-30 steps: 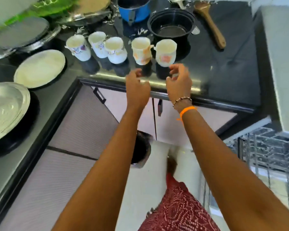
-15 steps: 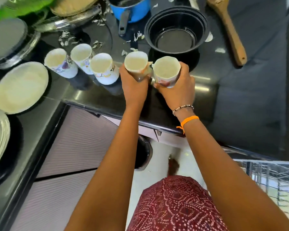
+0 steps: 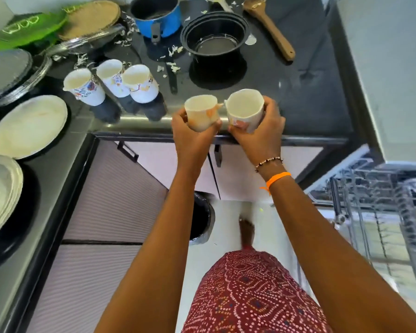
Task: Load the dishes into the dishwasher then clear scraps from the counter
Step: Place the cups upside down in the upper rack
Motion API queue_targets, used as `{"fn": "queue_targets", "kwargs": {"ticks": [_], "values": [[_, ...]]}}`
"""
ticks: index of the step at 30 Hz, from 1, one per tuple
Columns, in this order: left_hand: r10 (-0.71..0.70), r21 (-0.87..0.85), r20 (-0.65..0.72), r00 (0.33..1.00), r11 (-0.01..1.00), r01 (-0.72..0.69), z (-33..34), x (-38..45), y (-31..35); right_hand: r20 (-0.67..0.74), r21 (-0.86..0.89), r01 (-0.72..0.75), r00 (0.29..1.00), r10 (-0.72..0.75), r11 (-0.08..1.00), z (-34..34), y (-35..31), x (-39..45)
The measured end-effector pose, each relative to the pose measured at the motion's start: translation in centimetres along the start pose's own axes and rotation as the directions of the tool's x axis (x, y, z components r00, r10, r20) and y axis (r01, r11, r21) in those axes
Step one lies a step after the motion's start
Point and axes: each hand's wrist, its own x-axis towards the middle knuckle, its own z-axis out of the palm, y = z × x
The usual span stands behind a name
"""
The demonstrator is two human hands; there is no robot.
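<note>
My left hand [image 3: 192, 138] grips a white cup with orange marks [image 3: 200, 111], and my right hand [image 3: 259, 133] grips a second white cup with a pink mark [image 3: 244, 109]. Both cups are upright, side by side, lifted just above the front edge of the black counter [image 3: 298, 99]. Three more patterned cups [image 3: 111, 80] stand in a row on the counter to the left. White scraps [image 3: 174, 50] lie scattered near the back. The open dishwasher's wire rack [image 3: 375, 212] sits low at the right.
A black bowl [image 3: 214, 34], a blue pot [image 3: 157, 16] and a wooden spoon [image 3: 269, 27] stand at the back. White plates [image 3: 30, 126], steel plates [image 3: 0, 195] and lids [image 3: 5, 70] fill the left counter. A black bin [image 3: 201, 217] stands on the floor below.
My hands reached the two right-hand cups, closed round them, and have now lifted them off the counter and drawn them toward its front edge.
</note>
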Motion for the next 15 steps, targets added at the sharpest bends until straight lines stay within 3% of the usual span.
{"fn": "queue_targets", "kwargs": {"ticks": [8, 15], "values": [[0.007, 0.078, 0.130, 0.991, 0.997, -0.017, -0.7, -12.7, -2.4, -0.235, -0.009, -0.069, 0.970, 0.065, 0.998, -6.6, 1.1, -10.2], [0.008, 0.227, 0.298, 0.955, 0.971, -0.079, 1.0, -20.5, -4.2, -0.219, -0.111, -0.199, 0.961, 0.171, 0.974, -13.2, 5.7, -16.0]]}}
